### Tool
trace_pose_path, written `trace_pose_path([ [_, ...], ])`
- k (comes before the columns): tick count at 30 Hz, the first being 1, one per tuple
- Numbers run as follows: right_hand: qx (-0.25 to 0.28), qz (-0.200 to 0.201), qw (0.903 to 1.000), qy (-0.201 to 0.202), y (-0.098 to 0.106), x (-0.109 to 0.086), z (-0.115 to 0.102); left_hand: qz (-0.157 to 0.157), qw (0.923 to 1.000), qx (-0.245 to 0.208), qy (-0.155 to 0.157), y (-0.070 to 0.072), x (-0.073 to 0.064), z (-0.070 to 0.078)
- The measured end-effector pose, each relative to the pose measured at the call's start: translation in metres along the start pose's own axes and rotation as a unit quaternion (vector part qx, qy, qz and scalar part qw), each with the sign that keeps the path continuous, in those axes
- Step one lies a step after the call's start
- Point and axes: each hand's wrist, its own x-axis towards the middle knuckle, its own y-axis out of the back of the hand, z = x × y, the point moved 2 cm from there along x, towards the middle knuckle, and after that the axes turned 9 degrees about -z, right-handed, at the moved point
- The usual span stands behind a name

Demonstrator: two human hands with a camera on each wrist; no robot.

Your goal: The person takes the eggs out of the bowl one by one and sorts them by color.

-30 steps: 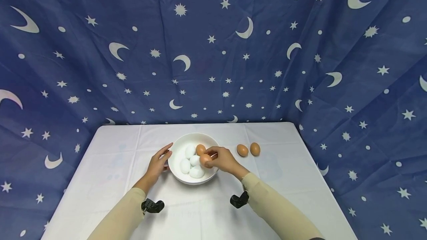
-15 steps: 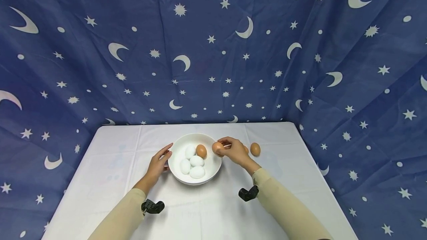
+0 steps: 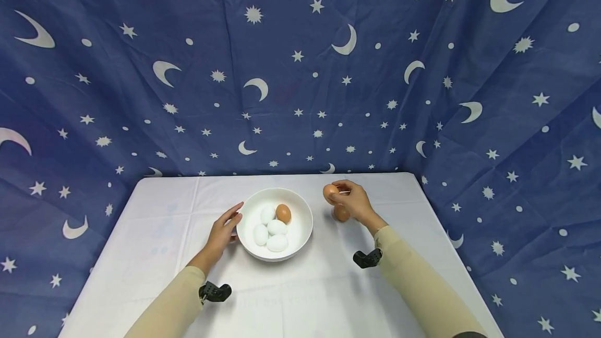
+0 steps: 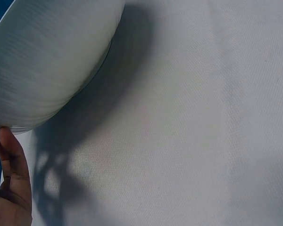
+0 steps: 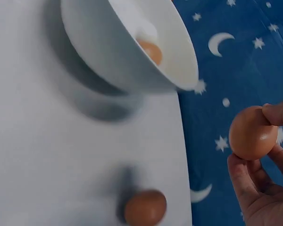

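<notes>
Head view: bowl (image 3: 300,220) contains four white eggs (image 3: 277,243) and one brown egg (image 3: 284,213); left-wrist view gives only its outer wall. Right-wrist view resolves the grip: right hand (image 3: 354,200) pinches the held egg (image 5: 252,134) between thumb and fingertips, clear of the tabletop (image 3: 305,296). Faint bluish marks on the cloth, illegible. Left hand (image 3: 223,229): fingers extended, touching bowl's outside. Held egg lies right of bowl, well apart from left hand; loose egg (image 3: 341,213) rests on tabletop near right hand.
</notes>
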Motion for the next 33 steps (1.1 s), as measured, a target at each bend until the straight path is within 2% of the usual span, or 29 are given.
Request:
trace_pose_path([
  [5, 0.018, 0.015, 0.9997, -0.012, 0.026, 0.004, 0.010, 0.000, 1.0000, 0.000, 0.002, -0.001, -0.002, 0.001],
  [9, 0.009, 0.032, 0.9989, -0.031, 0.047, 0.006, 0.023, 0.002, 1.0000, -0.004, -0.001, -0.001, -0.003, 0.003],
  [13, 0.008, 0.046, 0.9977, -0.048, 0.063, 0.006, 0.038, -0.002, 0.9999, -0.010, 0.001, 0.000, -0.006, 0.011],
  [16, 0.009, 0.057, 0.9963, -0.063, 0.074, 0.006, 0.050, -0.001, 1.0000, -0.003, 0.006, -0.001, -0.006, 0.011],
  [18, 0.009, 0.063, 0.9952, -0.075, 0.079, 0.006, 0.058, 0.003, 1.0000, 0.008, 0.000, -0.001, -0.003, 0.003],
  [24, 0.022, 0.074, 0.9912, -0.108, 0.086, 0.006, 0.079, 0.004, 1.0000, 0.005, 0.001, 0.000, -0.001, 0.001],
  [33, 0.039, 0.080, 0.9854, -0.145, 0.080, 0.004, 0.120, -0.004, 0.9998, -0.020, 0.002, -0.001, -0.001, 0.003],
])
